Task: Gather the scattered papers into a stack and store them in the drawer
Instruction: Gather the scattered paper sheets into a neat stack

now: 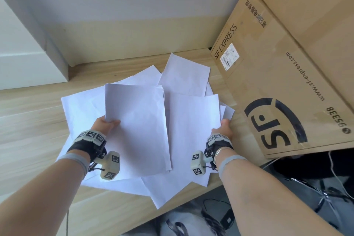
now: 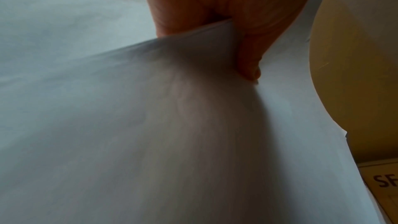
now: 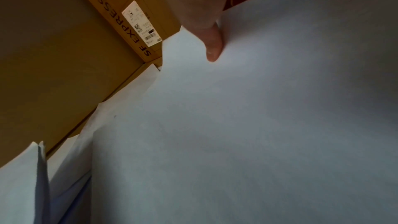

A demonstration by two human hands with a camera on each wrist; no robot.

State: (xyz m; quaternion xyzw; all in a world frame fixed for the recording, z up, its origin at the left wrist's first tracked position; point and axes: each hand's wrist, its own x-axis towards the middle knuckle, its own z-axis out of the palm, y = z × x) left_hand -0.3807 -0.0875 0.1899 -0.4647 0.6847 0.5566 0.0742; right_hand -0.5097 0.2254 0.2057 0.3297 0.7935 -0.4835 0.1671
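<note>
Several white sheets (image 1: 183,74) lie fanned and overlapping on the wooden desk (image 1: 28,130). My left hand (image 1: 112,123) pinches the left edge of a small lifted stack of papers (image 1: 138,120), thumb on top. In the left wrist view the left hand (image 2: 232,28) has its thumb and fingers clamped over that stack's edge (image 2: 150,125). My right hand (image 1: 224,123) holds the right edge of another sheet (image 1: 193,132). The right wrist view shows its thumb (image 3: 212,45) pressed on this sheet (image 3: 258,125). No drawer is in view.
A large SF Express cardboard box (image 1: 277,92) stands right beside the papers and my right hand. A white box (image 1: 23,59) sits at the back left against the wall. The desk's front edge runs below the papers, with cables (image 1: 316,193) on the floor beyond it.
</note>
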